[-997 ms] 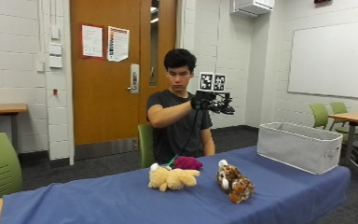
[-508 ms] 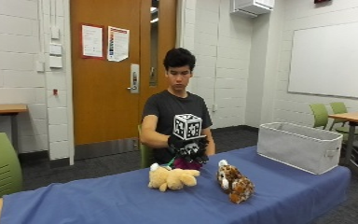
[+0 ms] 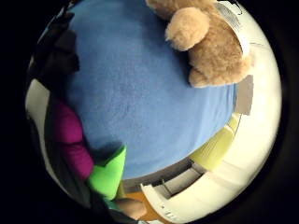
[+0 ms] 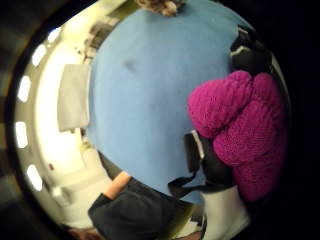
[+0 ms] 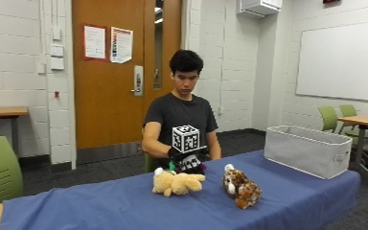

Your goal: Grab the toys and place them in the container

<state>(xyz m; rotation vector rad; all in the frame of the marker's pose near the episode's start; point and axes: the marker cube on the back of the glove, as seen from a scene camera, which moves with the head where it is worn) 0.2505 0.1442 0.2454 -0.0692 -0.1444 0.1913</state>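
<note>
One gloved right hand (image 5: 185, 158) sits low over a magenta knitted toy (image 5: 190, 165) near the far edge of the tabletop, the hand directly above it; the thumb-side palm view shows the magenta knit (image 4: 245, 125) bulging close against the palm with a black strap beside it, but whether the fingers are curled round the toy or merely over it cannot be told. A bright green part (image 3: 110, 172) of the toy, next to its magenta body, shows in the little-finger-side palm view, resting on the blue tablecloth (image 5: 107, 206). Just in front of the hand lies a tan plush bear (image 5: 178, 183), on the cloth near the middle of the tabletop; a white sewn-in tag on it shows in the little-finger-side view, its print too small to read. Just beside the bear, toward the container, lies a brown-and-white spotted plush animal (image 5: 241, 188). A grey fabric container (image 5: 306, 149) stands at the end of the tabletop, well apart from the toys. Behind the person, two sheets of paper (image 5: 107, 43) hang on an orange door; their writing cannot be read.
</note>
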